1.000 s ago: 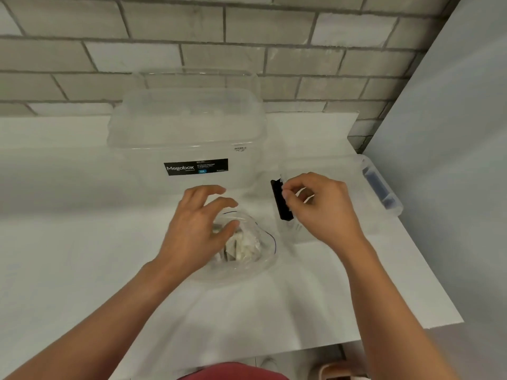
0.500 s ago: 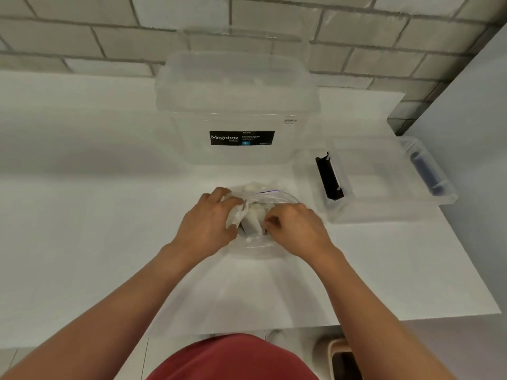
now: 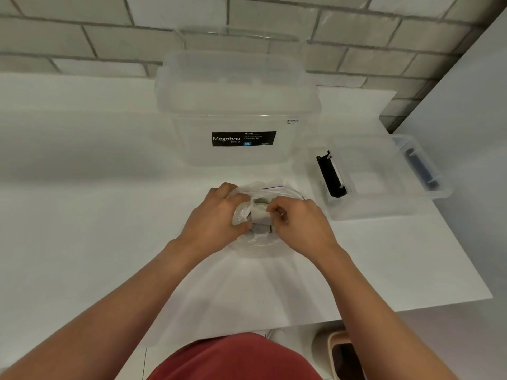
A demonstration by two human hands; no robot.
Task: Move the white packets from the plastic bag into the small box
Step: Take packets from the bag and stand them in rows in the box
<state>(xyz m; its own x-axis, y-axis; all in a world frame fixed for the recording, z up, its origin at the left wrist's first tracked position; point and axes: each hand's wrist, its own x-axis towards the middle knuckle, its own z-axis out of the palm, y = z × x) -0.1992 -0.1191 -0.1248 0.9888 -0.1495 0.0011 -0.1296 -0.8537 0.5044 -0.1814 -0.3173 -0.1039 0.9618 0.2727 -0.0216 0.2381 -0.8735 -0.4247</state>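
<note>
A clear plastic bag (image 3: 263, 246) with a blue zip line lies on the white table, its mouth open upward. Several white packets (image 3: 259, 215) show inside it. My left hand (image 3: 216, 218) grips the bag's left rim, bunching the plastic. My right hand (image 3: 299, 222) reaches into the mouth from the right and pinches a white packet at its top edge. The small clear box (image 3: 384, 187) with black latches stands to the right of the bag; I see nothing in it beyond a faint pale patch on its floor.
A large clear Megabox container (image 3: 238, 111) with its lid on stands behind the bag against the brick wall. The table's right edge runs just past the small box. A beige bin (image 3: 345, 355) sits on the floor at the lower right.
One second ago my right hand was over the small box; it came back to the bag and now pinches a packet. My left hand moved from above the bag to gripping its rim.
</note>
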